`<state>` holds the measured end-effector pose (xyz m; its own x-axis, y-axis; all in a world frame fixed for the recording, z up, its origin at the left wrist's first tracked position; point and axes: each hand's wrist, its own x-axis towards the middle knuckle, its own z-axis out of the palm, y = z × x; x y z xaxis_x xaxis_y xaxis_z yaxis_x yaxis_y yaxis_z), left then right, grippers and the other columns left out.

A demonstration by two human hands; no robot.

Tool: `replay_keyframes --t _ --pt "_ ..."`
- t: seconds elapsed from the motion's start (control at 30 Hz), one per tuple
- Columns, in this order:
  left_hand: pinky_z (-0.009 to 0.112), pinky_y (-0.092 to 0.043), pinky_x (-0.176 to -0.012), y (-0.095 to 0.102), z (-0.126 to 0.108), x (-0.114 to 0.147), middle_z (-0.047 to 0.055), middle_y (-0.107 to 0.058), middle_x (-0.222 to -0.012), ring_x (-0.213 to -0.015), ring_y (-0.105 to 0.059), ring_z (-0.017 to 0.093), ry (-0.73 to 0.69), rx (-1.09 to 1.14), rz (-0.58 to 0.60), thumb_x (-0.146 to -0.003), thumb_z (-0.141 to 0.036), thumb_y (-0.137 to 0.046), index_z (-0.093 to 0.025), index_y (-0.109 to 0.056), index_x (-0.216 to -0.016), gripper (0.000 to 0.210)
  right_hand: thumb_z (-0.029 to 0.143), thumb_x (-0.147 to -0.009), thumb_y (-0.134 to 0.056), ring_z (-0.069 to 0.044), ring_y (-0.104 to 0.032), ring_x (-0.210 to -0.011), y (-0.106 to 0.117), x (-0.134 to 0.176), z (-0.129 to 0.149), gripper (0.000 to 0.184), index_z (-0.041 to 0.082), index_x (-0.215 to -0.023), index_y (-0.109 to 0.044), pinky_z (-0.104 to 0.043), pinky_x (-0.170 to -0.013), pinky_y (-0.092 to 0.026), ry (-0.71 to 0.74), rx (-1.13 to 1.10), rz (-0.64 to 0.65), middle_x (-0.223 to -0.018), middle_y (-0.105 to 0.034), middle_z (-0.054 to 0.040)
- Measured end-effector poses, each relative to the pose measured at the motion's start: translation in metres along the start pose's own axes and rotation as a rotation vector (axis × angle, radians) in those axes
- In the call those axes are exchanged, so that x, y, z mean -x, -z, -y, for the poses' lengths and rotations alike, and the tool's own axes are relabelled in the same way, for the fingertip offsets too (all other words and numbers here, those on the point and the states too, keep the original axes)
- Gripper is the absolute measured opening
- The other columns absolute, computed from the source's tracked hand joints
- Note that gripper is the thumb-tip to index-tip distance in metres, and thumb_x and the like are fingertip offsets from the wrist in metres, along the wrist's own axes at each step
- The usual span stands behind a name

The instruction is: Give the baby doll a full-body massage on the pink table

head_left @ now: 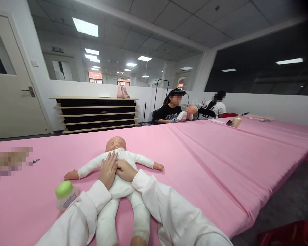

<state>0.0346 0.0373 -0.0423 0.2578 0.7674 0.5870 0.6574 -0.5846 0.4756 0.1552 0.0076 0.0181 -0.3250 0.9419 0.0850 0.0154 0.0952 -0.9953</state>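
- Fingers (112, 158) of the left hand (108, 172) are stretched, flat upon the upper trunk of the doll (120, 188); those of the right hand (126, 170) are bent, tips hidden, so whether they pinch something is not clear to me.
- Pink cover (207, 177) has loose folds; a sideways pull could, I think, drag it together with what it bears.
- White-clothed, the doll lies on this cover, arms spread, head away from the person; uneven pressing could make it slip or twist.
- Left sleeve (83, 210) and right sleeve (166, 201) slant inward from both sides above the legs.
- Green-lidded jar (64, 191) stands just beside the left sleeve; an outward elbow could tip it.
- Left hand points forward; right hand turns leftward, touching it.
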Motion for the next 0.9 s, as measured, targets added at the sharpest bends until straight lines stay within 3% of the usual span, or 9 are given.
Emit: replay_keyframes --t 0.07,0.1,0.2,0.3,0.43,0.5,0.67,0.8,0.9 --pt "0.056 -0.020 -0.102 -0.004 0.009 0.001 0.011 -0.030 -0.139 -0.131 -0.022 0.024 0.083 0.018 -0.069 -0.090 -0.032 -0.025 -0.021 -0.033 -0.132 0.045 0.007 -0.069 -0.043 -0.015 -0.051 -0.106 0.009 -0.001 -0.012 0.028 0.015 -0.083 -0.066 -0.030 -0.099 -0.029 0.244 0.247 0.028 -0.101 -0.064 -0.0039" --pt "0.055 -0.022 -0.102 -0.006 0.013 0.001 0.012 -0.030 -0.139 -0.130 -0.022 0.025 0.109 0.016 -0.097 -0.089 -0.033 -0.027 -0.019 -0.034 -0.132 0.045 0.009 -0.070 -0.041 -0.015 -0.052 -0.105 0.012 -0.002 -0.018 0.030 0.015 -0.086 -0.065 -0.030 -0.098 -0.030 0.337 0.339 -0.018 -0.104 -0.063 -0.0039" --pt "0.051 -0.030 -0.100 -0.010 0.020 0.003 0.016 -0.034 -0.136 -0.128 -0.028 0.027 0.111 -0.042 -0.171 -0.087 -0.032 -0.035 -0.013 -0.040 -0.128 0.046 0.010 -0.072 -0.039 -0.014 -0.053 -0.106 0.019 -0.007 -0.031 0.032 0.014 -0.092 -0.065 -0.029 -0.098 -0.034 0.423 0.413 -0.286 -0.109 -0.061 -0.0069" --pt "0.047 -0.038 -0.096 -0.012 0.018 0.007 0.016 -0.047 -0.126 -0.120 -0.041 0.027 -0.039 -0.139 -0.309 -0.084 -0.023 -0.038 -0.011 -0.050 -0.118 0.038 0.012 -0.073 -0.043 -0.015 -0.055 -0.104 0.024 -0.013 -0.041 0.030 0.015 -0.093 -0.065 -0.031 -0.097 -0.038 0.450 0.429 -0.431 -0.108 -0.062 -0.0087" --pt "0.037 -0.047 -0.089 -0.011 0.010 0.012 0.006 -0.064 -0.102 -0.101 -0.058 0.019 -0.449 -0.140 -0.336 -0.079 -0.009 -0.036 -0.017 -0.061 -0.098 0.033 0.013 -0.075 -0.046 -0.016 -0.053 -0.108 0.027 -0.018 -0.047 0.029 0.017 -0.096 -0.066 -0.034 -0.099 -0.038 0.542 0.514 -0.331 -0.109 -0.062 -0.0072" --pt "0.032 -0.050 -0.085 -0.008 0.006 0.012 0.004 -0.066 -0.097 -0.095 -0.060 0.016 -0.535 -0.095 -0.290 -0.079 -0.007 -0.036 -0.019 -0.062 -0.096 0.033 0.012 -0.076 -0.042 -0.015 -0.048 -0.115 0.029 -0.018 -0.046 0.034 0.016 -0.102 -0.064 -0.036 -0.101 -0.034 0.556 0.606 -0.231 -0.114 -0.060 -0.0066" --pt "0.034 -0.048 -0.086 0.001 -0.002 0.007 0.006 -0.063 -0.096 -0.095 -0.057 0.017 -0.475 0.002 -0.170 -0.078 -0.008 -0.036 -0.017 -0.059 -0.094 0.029 0.010 -0.079 -0.032 -0.015 -0.022 -0.131 0.034 -0.016 -0.039 0.050 0.022 -0.127 -0.042 -0.044 -0.108 -0.015 0.430 0.856 0.019 -0.137 -0.036 -0.0004" --pt "0.036 -0.044 -0.091 0.001 -0.003 0.004 0.007 -0.060 -0.103 -0.103 -0.052 0.018 -0.343 0.033 -0.091 -0.084 -0.019 -0.036 -0.016 -0.057 -0.097 0.025 0.014 -0.081 -0.032 -0.016 -0.012 -0.134 0.032 -0.017 -0.037 0.056 0.022 -0.136 -0.024 -0.048 -0.108 -0.008 0.346 1.000 0.021 -0.143 -0.022 -0.0020" --pt "0.045 -0.034 -0.099 -0.003 -0.001 0.004 0.009 -0.051 -0.122 -0.119 -0.041 0.022 -0.167 -0.041 -0.066 -0.086 -0.028 -0.034 -0.017 -0.054 -0.108 0.032 0.026 -0.085 -0.034 -0.019 -0.005 -0.135 0.030 -0.017 -0.039 0.056 0.019 -0.138 -0.016 -0.051 -0.106 -0.007 0.268 1.070 -0.059 -0.146 -0.007 -0.0064"
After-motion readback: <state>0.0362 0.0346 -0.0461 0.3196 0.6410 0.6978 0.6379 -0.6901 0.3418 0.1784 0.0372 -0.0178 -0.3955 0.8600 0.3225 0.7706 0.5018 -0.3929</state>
